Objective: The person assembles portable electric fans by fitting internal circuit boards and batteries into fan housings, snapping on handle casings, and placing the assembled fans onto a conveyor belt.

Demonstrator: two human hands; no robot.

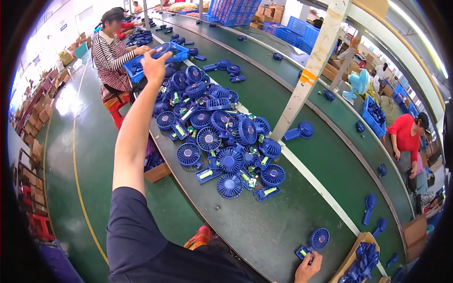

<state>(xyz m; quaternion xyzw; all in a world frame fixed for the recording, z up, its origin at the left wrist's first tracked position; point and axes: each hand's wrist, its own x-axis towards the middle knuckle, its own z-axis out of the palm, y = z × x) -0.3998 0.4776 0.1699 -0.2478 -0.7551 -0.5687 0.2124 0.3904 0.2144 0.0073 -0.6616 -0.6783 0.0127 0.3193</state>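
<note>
Head view | our left hand (155,68) is at a round blue plastic fan (163,48) by the rectangular blue plastic crate (180,55); whether it grips, we cannot tell | our right hand (309,268) pinches a second blue plastic fan (320,239) near the tan cardboard box (349,257) | heaped blue fans (208,139) lie between them on our dark grey table (255,226)

The hands (307,269) are well apart (right holding a blue fan (320,239))
</note>
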